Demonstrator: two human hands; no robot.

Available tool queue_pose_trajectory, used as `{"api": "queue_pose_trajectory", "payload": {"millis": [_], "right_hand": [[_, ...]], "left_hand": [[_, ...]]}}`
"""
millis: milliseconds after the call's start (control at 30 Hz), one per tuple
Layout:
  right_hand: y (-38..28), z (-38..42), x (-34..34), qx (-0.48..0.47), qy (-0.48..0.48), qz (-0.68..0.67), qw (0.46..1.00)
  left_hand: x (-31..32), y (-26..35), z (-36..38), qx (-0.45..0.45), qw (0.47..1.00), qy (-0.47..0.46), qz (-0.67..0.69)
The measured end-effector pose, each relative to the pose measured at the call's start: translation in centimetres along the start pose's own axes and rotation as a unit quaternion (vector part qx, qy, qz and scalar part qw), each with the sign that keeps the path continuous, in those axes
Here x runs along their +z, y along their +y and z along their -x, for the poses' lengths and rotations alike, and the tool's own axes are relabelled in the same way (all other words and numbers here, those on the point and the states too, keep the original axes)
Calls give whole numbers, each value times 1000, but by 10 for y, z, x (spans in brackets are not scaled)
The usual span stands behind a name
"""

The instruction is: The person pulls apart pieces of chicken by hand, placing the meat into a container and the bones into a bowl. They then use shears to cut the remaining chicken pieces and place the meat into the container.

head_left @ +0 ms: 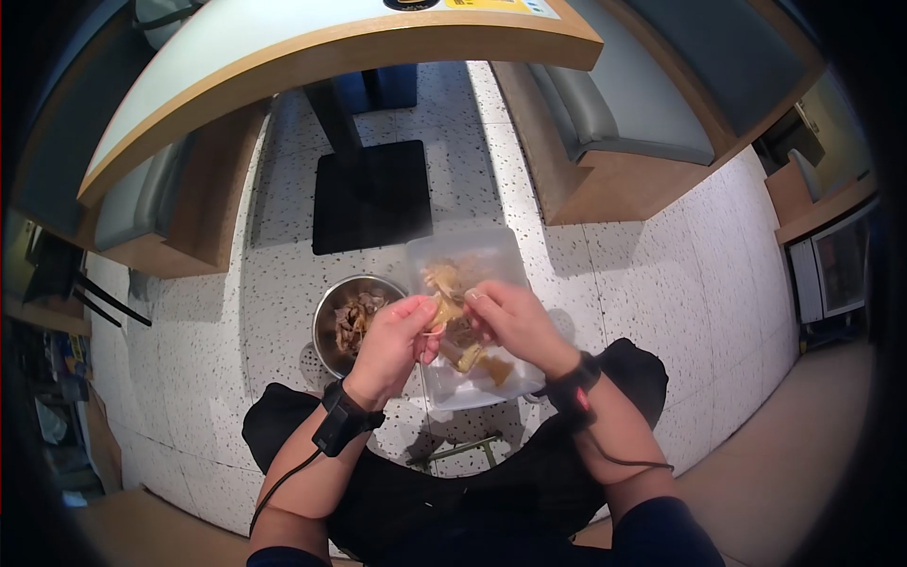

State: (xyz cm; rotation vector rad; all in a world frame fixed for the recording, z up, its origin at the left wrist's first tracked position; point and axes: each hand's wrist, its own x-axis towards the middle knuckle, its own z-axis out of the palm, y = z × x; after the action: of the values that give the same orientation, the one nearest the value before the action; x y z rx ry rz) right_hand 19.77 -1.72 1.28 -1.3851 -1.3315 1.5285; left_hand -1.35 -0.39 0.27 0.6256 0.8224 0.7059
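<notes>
1. While the person sits over the speckled floor [661, 283], both hands meet above a clear tray [472, 250] that holds pale and brownish food pieces.
2. The left hand [392, 345] and the right hand [510, 321] share one pale piece [444, 310], held between them just over the tray's middle.
3. The left fingers [420, 312] are pinched together on the piece's near-left end; the right fingers [477, 302] are clamped on its other end. Each wrist wears a dark band with a cable.
4. A steel bowl [326, 317] stands on the floor just beside the tray's left edge, with darker scraps inside it.
5. The step in hand looks like pulling or peeling the piece apart, a sorting job: good parts one way, scraps the other. How far along it is I cannot tell, though plenty sits in the tray.
6. The next move likely calls for a firm pinch on both ends and a steady pull apart, kept low over the tray so that bits fall inside, not onto the floor.
7. A table [283, 57] and benches stand well apart, beyond the tray's far edge.
</notes>
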Motion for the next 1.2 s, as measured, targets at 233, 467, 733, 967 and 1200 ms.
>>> {"api": "queue_pose_trajectory", "payload": {"millis": [233,467,733,967,1200], "right_hand": [[6,1,3,26,92,-20,995],[34,-7,-6,-125,120,322,931],[10,-2,0,-54,79,119,988],[10,-4,-1,20,72,-44,996],[17,-3,0,-44,50,80,995]], "left_hand": [[3,1,-2,20,999,-36,22],[-1,-7,-10,23,999,-44,-13],[12,-8,-12,40,994,-2,-98],[12,-8,-12,36,980,-14,-193],[16,-5,-14,123,990,-3,-68]]}}
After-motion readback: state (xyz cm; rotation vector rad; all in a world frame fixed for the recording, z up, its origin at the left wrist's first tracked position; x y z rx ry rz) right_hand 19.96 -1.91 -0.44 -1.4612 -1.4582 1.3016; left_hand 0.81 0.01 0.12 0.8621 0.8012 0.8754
